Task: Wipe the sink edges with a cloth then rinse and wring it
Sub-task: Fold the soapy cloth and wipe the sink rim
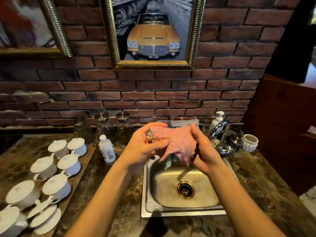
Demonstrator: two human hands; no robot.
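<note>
A fluffy pink cloth (177, 142) with a green edge hangs in the air above the back of the steel sink (145, 190). My left hand (145, 144) grips its left end, fingers curled over the top. My right hand (203, 147) holds its right side, thumb pointing up along the cloth. The cloth's lower corners dangle over the basin. The chrome faucet (220, 129) stands just right of my right hand; no water is seen running. The basin with its drain (186, 189) is bare.
Several white lidded cups (56, 185) sit on a wooden board at the left. A white bottle (107, 149) stands left of the sink. Glass jars (123, 125), a soap pump (217, 118), a brush (181, 123) and a small white pot (250, 142) line the brick wall.
</note>
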